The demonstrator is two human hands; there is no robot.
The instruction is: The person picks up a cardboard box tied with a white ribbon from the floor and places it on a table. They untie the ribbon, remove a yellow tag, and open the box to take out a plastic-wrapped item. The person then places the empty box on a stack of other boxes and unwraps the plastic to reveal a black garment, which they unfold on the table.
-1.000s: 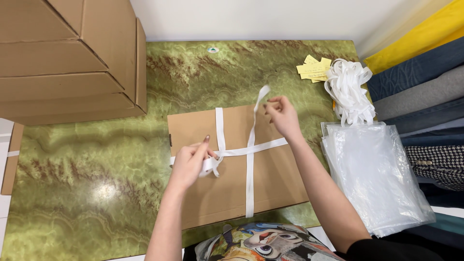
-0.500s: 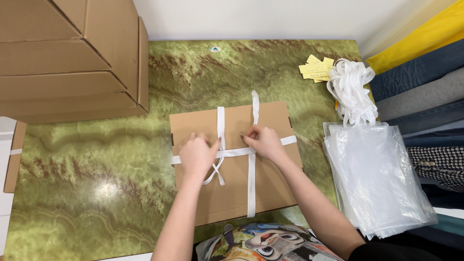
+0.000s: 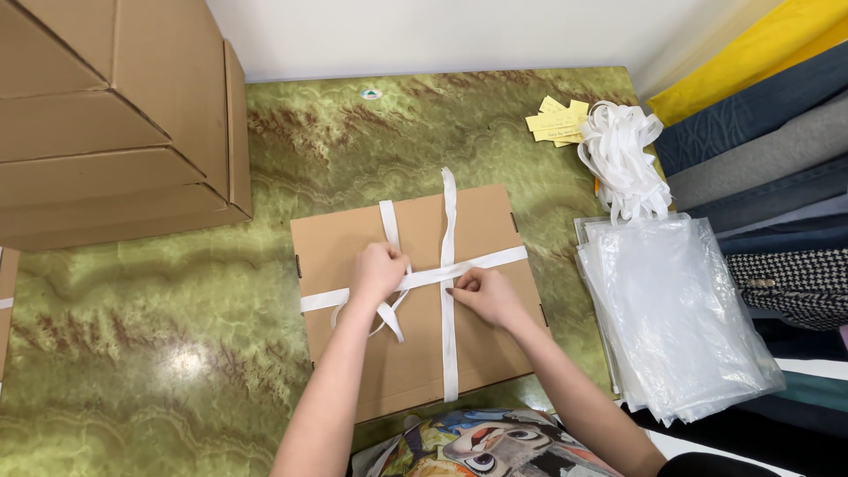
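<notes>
Two hands on flat cardboard package (image 3: pixel 353 349), lying mid-table on green marbled table (image 3: pixel 177 353). Left hand (image 3: pixel 378 272) clenched on white ribbon (image 3: pixel 449 353) beside the knot; right hand (image 3: pixel 484 296) pinching same ribbon at the crossing. Nearby: stacked cardboard boxes (image 3: pixel 115 115), clear plastic bags (image 3: pixel 671 318), spare ribbon bundle (image 3: pixel 623 159), yellow tags (image 3: pixel 556 122), folded fabrics (image 3: pixel 760 150).
</notes>
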